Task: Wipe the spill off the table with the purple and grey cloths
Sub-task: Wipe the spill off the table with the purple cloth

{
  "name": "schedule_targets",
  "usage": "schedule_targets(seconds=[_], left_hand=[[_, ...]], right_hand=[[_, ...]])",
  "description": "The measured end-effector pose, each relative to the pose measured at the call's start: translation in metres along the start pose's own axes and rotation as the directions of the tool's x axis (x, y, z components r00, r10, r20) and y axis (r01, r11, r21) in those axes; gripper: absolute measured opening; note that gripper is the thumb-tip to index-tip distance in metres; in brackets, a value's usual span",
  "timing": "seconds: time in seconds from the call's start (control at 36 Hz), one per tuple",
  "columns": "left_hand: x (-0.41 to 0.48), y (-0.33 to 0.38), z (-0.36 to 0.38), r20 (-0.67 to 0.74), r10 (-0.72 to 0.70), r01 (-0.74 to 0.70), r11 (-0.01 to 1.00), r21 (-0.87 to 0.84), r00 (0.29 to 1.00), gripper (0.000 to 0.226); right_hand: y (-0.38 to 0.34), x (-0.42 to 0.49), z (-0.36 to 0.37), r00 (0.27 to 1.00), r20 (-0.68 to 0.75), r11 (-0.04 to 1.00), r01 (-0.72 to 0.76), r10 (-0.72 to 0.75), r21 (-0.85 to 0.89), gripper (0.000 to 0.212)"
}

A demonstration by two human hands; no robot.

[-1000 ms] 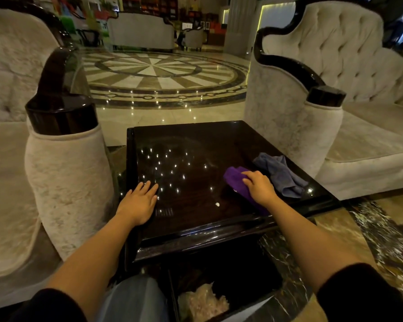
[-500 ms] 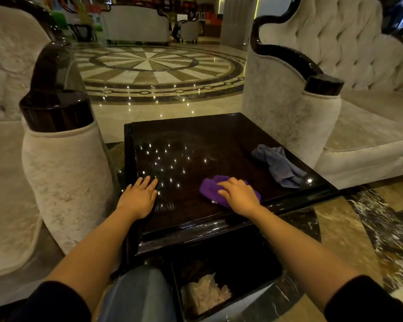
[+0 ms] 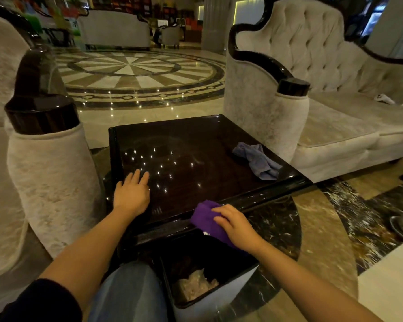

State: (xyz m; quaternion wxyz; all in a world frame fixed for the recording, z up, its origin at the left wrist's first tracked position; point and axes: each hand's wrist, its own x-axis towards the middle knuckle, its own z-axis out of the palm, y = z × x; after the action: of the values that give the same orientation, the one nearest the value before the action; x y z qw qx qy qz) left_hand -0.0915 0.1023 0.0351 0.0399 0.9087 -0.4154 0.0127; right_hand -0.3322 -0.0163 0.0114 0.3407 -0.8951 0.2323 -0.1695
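A dark glossy square table (image 3: 196, 140) stands between two pale sofas. My right hand (image 3: 236, 225) holds the purple cloth (image 3: 206, 217) at the table's near edge, the cloth hanging over the lip above a bin. My left hand (image 3: 132, 191) lies flat, fingers spread, on the table's near left part. The grey cloth (image 3: 257, 160) lies crumpled near the table's right edge, untouched. Faint smeared rings show on the far part of the tabletop.
A black bin (image 3: 209, 296) with crumpled plastic inside sits below the table's near edge, by my knee (image 3: 128, 293). Sofa arms (image 3: 49, 173) (image 3: 286, 117) flank the table closely on both sides. Polished marble floor spreads beyond.
My right hand has dragged the purple cloth from the table's right part toward me, across the top to its near edge above the bin. My left hand has stayed put.
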Motion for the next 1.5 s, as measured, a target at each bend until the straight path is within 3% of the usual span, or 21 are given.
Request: schedule_targets(seconds=[0.11,0.17,0.22,0.31,0.36,0.44,0.58,0.78,0.83,0.89,0.94,0.97,1.06,1.14,1.17,1.22,1.31,1.5], left_hand=[[-0.031,0.039,-0.013,-0.185,0.262,-0.289,0.947,-0.139,0.947,0.052],[-0.053,0.059,-0.014,-0.286,0.463,-0.517,0.843,-0.151,0.839,0.053],[-0.071,0.075,-0.011,-0.280,0.605,-0.644,0.762,-0.068,0.746,0.058],[-0.085,0.094,0.009,-0.198,0.703,-0.717,0.697,0.003,0.683,0.067],[-0.090,0.098,0.026,-0.106,0.692,-0.697,0.717,-0.009,0.714,0.066],[-0.102,0.098,0.044,-0.067,0.668,-0.659,0.743,0.114,0.741,0.062],[-0.114,0.090,0.068,0.256,0.633,-0.673,0.729,0.121,0.731,0.061],[-0.120,0.092,0.044,0.015,0.715,-0.702,0.683,0.205,0.699,0.061],[-0.118,0.094,0.037,0.054,0.701,-0.695,0.691,0.197,0.712,0.064],[-0.117,0.097,0.036,0.145,0.721,-0.735,0.653,0.181,0.677,0.061],[-0.108,0.098,0.038,0.301,0.702,-0.758,0.635,0.149,0.646,0.058],[-0.105,0.097,0.038,0.273,0.718,-0.766,0.624,0.155,0.641,0.058],[-0.090,0.095,0.028,0.100,0.729,-0.727,0.642,0.244,0.678,0.061],[-0.062,0.093,0.011,-0.114,0.668,-0.632,0.737,0.240,0.736,0.063],[-0.051,0.091,0.006,-0.125,0.617,-0.584,0.781,0.220,0.777,0.064],[-0.021,0.083,0.000,-0.144,0.513,-0.496,0.857,0.142,0.846,0.065],[0.028,0.066,0.006,-0.043,0.350,-0.351,0.936,-0.017,0.936,0.056],[0.116,0.031,0.020,0.069,0.094,-0.088,0.992,-0.093,0.993,0.053]], right_hand=[[-0.003,0.004,-0.014,0.986,-0.083,0.965,-0.120,0.142,0.232,0.024],[-0.004,0.006,-0.019,0.983,-0.060,0.942,-0.150,0.176,0.301,0.023],[-0.004,0.006,-0.023,0.979,-0.053,0.918,-0.163,0.195,0.363,0.022],[-0.004,0.003,-0.028,0.978,-0.030,0.895,-0.177,0.207,0.410,0.022],[-0.004,0.001,-0.030,0.976,-0.011,0.887,-0.191,0.216,0.421,0.021],[-0.003,-0.002,-0.030,0.974,-0.020,0.897,-0.202,0.228,0.393,0.022],[-0.001,-0.005,-0.032,0.961,-0.024,0.862,-0.236,0.275,0.448,0.019],[-0.003,-0.005,-0.039,0.944,0.013,0.773,-0.278,0.329,0.570,0.020],[-0.003,-0.003,-0.041,0.934,0.019,0.746,-0.297,0.356,0.596,0.022],[-0.003,-0.001,-0.042,0.919,0.035,0.710,-0.328,0.393,0.623,0.023],[0.000,0.003,-0.044,0.906,0.054,0.666,-0.349,0.421,0.659,0.024],[0.000,0.005,-0.045,0.901,0.060,0.653,-0.356,0.430,0.669,0.023],[0.000,0.016,-0.051,0.884,0.037,0.670,-0.381,0.467,0.638,0.015],[0.002,0.034,-0.059,0.864,-0.018,0.711,-0.402,0.503,0.577,0.004],[0.003,0.042,-0.063,0.863,-0.037,0.724,-0.397,0.503,0.564,0.004],[0.004,0.060,-0.070,0.871,-0.083,0.746,-0.361,0.484,0.560,0.008],[0.007,0.094,-0.084,0.877,-0.163,0.792,-0.311,0.453,0.525,0.015],[0.027,0.192,-0.121,0.863,-0.271,0.870,-0.308,0.426,0.385,0.025]])
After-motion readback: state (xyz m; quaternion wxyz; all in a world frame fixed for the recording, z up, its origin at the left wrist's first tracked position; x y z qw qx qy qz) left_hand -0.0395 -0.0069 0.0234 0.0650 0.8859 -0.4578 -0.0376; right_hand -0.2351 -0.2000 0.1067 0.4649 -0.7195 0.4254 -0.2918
